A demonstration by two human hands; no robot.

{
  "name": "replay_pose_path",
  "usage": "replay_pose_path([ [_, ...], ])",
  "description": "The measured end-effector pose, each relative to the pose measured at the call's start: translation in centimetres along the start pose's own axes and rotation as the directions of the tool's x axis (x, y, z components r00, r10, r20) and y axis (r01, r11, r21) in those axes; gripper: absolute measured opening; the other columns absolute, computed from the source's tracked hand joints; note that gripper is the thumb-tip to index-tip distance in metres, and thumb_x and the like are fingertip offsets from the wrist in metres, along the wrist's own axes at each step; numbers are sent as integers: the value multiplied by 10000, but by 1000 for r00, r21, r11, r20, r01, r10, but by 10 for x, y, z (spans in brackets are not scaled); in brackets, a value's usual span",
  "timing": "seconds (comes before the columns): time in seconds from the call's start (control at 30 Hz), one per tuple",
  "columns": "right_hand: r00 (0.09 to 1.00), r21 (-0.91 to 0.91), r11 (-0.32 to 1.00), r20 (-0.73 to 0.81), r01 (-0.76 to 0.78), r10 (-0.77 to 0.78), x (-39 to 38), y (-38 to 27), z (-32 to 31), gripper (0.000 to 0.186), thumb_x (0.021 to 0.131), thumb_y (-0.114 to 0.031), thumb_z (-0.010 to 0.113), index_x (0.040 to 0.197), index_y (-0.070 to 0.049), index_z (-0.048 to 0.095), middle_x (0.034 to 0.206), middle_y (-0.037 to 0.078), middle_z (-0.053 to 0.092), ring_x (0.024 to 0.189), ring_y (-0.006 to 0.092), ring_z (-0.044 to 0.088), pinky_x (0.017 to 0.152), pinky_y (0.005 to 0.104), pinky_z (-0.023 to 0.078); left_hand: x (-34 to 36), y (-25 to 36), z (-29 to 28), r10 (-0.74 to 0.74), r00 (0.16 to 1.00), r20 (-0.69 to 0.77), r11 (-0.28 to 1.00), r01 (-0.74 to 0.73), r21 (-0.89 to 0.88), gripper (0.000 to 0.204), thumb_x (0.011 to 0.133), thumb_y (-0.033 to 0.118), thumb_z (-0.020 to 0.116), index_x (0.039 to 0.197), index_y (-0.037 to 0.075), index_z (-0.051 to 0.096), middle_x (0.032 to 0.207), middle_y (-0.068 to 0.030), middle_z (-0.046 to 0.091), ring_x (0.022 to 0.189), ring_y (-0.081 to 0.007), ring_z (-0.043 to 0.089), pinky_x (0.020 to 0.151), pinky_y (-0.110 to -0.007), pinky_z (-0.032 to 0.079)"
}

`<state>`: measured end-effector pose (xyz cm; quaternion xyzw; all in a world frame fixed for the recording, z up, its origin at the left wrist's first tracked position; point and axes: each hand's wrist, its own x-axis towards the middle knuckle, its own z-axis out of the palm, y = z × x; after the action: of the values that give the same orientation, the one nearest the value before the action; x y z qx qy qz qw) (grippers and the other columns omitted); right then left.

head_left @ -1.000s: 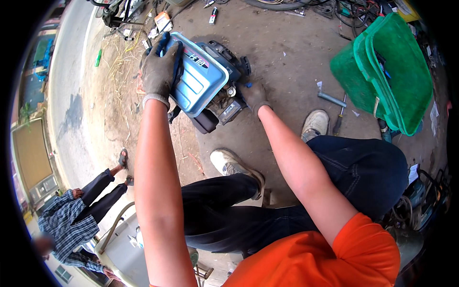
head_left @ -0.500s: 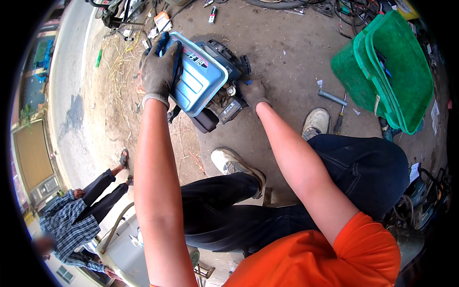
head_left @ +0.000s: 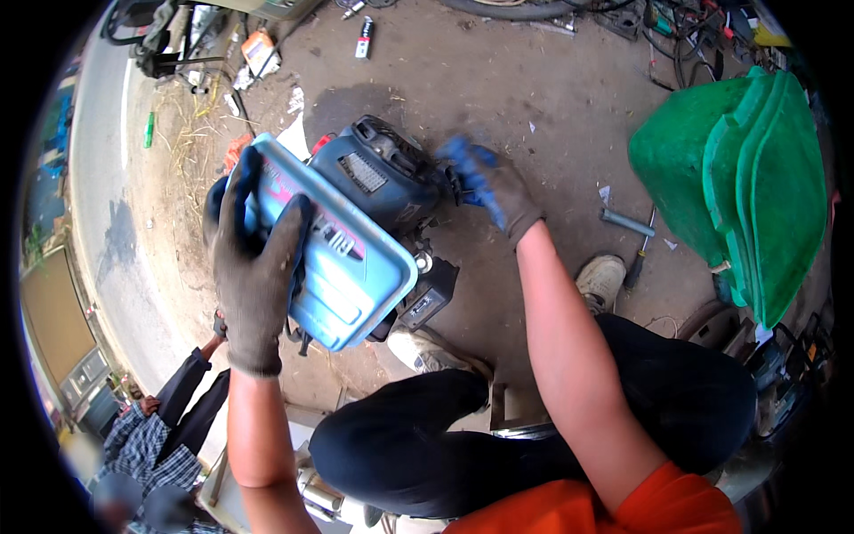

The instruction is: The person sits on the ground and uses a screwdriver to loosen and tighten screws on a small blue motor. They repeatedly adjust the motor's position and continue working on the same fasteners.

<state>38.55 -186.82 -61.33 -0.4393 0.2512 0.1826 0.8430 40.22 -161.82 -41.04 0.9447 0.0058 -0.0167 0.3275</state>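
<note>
A small engine-driven machine, like a portable generator, is on the dirt ground in front of me. Its light-blue metal tank (head_left: 351, 280) is tilted up towards me. On the tank's left side, my left hand (head_left: 253, 276) in a grey-brown glove with blue-black fingers grips the edge, thumb across the top. Beyond the tank shows the dark engine housing (head_left: 378, 182) with a vent grille. My right hand (head_left: 489, 182), gloved alike, is at the housing's right side beside a dark part. Its fingers are smeared by motion, and whether it holds that part is hidden.
A green plastic bin (head_left: 756, 196) lies at the right. Nearby are a grey tube (head_left: 627, 222) and a screwdriver (head_left: 637, 262). My shoes (head_left: 427, 351) are close to the machine. Cables and parts clutter the far edge. Another person (head_left: 165, 427) is at the lower left.
The machine appears nearer and tilted more towards me, with my left hand still on the tank. My right hand has moved from the machine's near right to the housing's side. The view has shifted.
</note>
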Motion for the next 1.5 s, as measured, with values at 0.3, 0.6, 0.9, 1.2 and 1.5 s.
replay_pose_path([
  [0.3, 957, -450, 853, -17, -265, 288, -18, -22, 32, 394, 873, -350, 790, 1047, -6, 708, 872, 75, 705, 801, 151, 652, 751, 333, 535, 10, 26, 17, -261, 950, -172, 915, 300, 270, 713, 816, 412, 848, 1414, 107, 607, 1554, -290, 411, 1492, -446, 307, 1217, -519, 285],
  [0.6, 890, -852, 403, -146, -335, 431, -67, -127, 73, 471, 919, -473, 576, 1068, -61, 749, 1058, 211, 744, 1053, 385, 700, 951, 459, 521, 16, 22, 21, -268, 943, -198, 843, 329, 425, 727, 771, 471, 832, 1426, 241, 617, 1593, -230, 404, 1492, -458, 319, 1209, -544, 303],
  [0.9, 907, -883, 289, -276, -370, 317, -69, -132, 87, 557, 954, -522, 561, 1109, -20, 748, 1078, 282, 718, 1073, 446, 679, 951, 496, 517, 18, 46, 18, -361, 925, -120, 834, 377, 402, 785, 745, 453, 850, 1450, 231, 585, 1610, -233, 360, 1519, -457, 258, 1216, -541, 294],
  [1.2, 444, -288, 371, -767, -883, 462, -653, -467, -84, 337, 1024, -311, 581, 1155, -21, 692, 1026, 131, 727, 915, 195, 687, 829, 378, 552, 18, 43, 11, -467, 873, -140, 827, 488, 279, 684, 788, 471, 804, 1416, 273, 616, 1625, -214, 349, 1488, -449, 352, 1139, -543, 430],
  [1.5, 449, 90, 756, -757, -648, 475, -658, -436, -180, 325, 1028, -264, 631, 1293, -78, 663, 1197, 81, 710, 1040, 204, 688, 903, 326, 558, 17, 47, 12, -399, 905, -147, 827, 425, 368, 704, 766, 441, 841, 1410, 268, 612, 1610, -202, 358, 1520, -451, 260, 1175, -555, 373],
])
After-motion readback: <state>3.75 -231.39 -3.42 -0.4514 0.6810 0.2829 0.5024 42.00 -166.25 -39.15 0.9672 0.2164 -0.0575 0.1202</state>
